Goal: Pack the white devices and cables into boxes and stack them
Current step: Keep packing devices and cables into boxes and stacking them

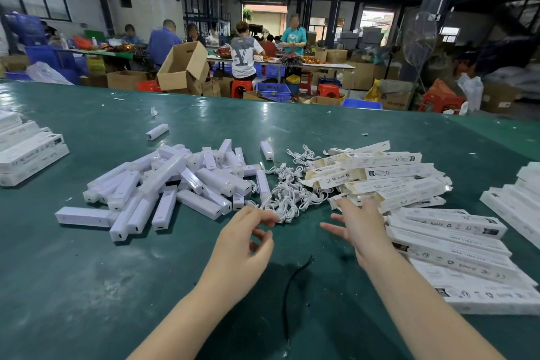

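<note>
Nearest the head camera, two bare forearms reach forward over the green desk (87, 286), with a thin black cord (289, 295) lying loose on the desk between them. Ahead of the left arm, the left hand (242, 245) hovers with its fingers (264, 218) loosely curled, the tips at or just touching the near edge of the tangle of white cables (287, 193); whether a cable is actually pinched cannot be told. On the other side, the right hand (358, 226) is spread wide, its fingers (333, 228) straight and apart, holding nothing, with the far fingertips blurred just at the near edge of the heap of flat, unfolded boxes (382, 175). Left of the cables lies a loose pile of white devices (175, 184), long rectangular bars crossing one another, with one more device (157, 131) apart farther back. Just right of the right hand, a row of packed boxes (450, 240) lies side by side on the desk, and another stack of boxes (29, 152) sits at the far left edge. Beyond the desk, people work at other tables among cardboard cartons (182, 66) and red stools (242, 88).
</note>
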